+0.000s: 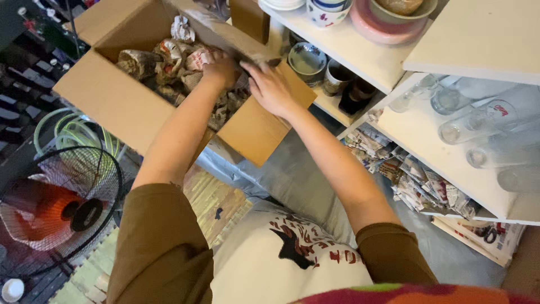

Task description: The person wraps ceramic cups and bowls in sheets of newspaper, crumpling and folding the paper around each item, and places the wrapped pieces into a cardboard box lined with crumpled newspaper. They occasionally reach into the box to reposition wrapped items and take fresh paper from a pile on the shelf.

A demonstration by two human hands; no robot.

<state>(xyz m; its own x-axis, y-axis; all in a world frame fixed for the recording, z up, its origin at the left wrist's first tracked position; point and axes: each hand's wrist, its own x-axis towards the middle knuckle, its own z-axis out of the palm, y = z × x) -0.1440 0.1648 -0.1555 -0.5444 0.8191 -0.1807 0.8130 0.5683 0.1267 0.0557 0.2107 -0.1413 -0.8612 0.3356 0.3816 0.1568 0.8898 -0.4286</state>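
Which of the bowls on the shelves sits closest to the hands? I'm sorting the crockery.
The small blue-patterned bowl on the lower shelf, just beside the right hand. The pink bowl and the white patterned one sit higher up, farther off.

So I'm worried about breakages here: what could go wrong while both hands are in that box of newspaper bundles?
Wrapped items could slip unseen, since the left hand and right hand dig among crumpled newspaper bundles. The cardboard box looks tilted and might tip. An elbow could knock the glasses lying on the white shelf nearby.
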